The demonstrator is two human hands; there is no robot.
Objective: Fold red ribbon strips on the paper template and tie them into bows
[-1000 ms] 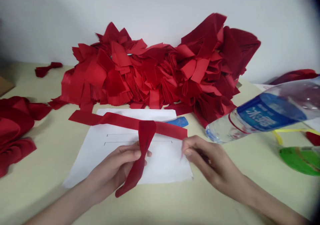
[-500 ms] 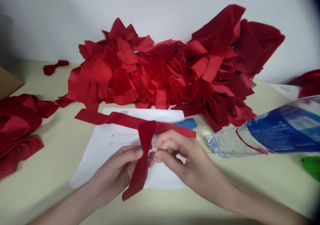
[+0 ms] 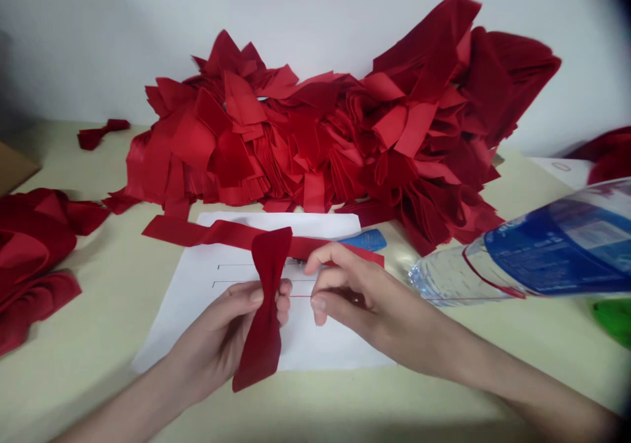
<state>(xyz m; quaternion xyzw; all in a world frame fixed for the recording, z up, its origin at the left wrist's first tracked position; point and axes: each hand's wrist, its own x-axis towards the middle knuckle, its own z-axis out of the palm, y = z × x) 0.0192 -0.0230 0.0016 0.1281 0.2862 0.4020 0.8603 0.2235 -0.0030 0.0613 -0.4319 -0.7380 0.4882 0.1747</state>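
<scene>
A red velvet strip pinched into a bow (image 3: 263, 305) stands almost upright over the paper. My left hand (image 3: 231, 315) is closed around its narrow middle, thumb in front and fingertips behind. From the bow a thin red thread (image 3: 300, 296) runs right to the fingers of my right hand (image 3: 357, 295). That hand is curled, its thumb close to the bent fingers at the thread; the exact contact is partly hidden. Farther right, thread shows again near the water bottle (image 3: 552, 249), which lies on its side with red thread looped around it.
White paper (image 3: 172, 325) with drawn lines lies under my hands. Across it rest a flat red strip (image 3: 227, 234) and a blue object (image 3: 365, 240). A large heap of red strips (image 3: 315, 134) stands at the wall. More red fabric (image 3: 34, 252) lies left, a finished-looking bow (image 3: 102, 134) behind it.
My left hand has moved slightly left with the bow, whose upper end is now spread wider. The right hand's fingers have drawn away from the bow, and thread shows across the gap.
</scene>
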